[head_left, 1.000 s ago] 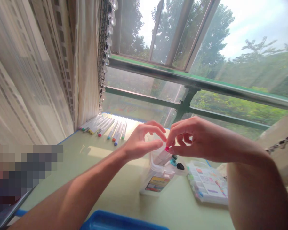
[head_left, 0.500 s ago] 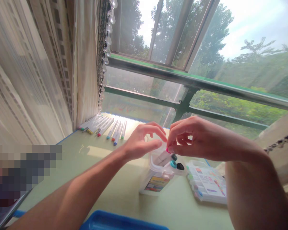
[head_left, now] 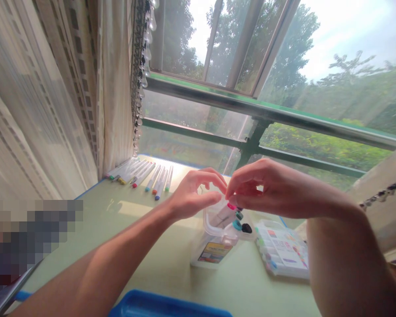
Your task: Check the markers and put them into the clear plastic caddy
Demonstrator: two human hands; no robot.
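Note:
A clear plastic box (head_left: 206, 248) with a yellow label stands on the table, several capped markers leaning inside it. A marker with a pink cap (head_left: 231, 205) pokes above its rim, just under my right hand (head_left: 254, 187). That hand's fingertips are drawn together over the cap; whether they touch it or pinch something is hidden. Reaching in from the left, my left hand (head_left: 201, 189) is curved with thumb and fingers apart and holds nothing I can see. Its fingertips meet or nearly meet those of my right hand. Teal and black marker caps (head_left: 247, 228) show at the box's right side.
Several markers (head_left: 158, 180) lie in a row at the table's back left. Right of the box lies a flat clear marker case (head_left: 285, 253). A blue tray (head_left: 168, 304) sits at the front edge. Curtains (head_left: 115, 88) and a window frame border the table.
The pink cap now shows more fully beneath my right fingertips, which were pinched on it before. My right hand has shifted slightly left; my left hand has barely moved.

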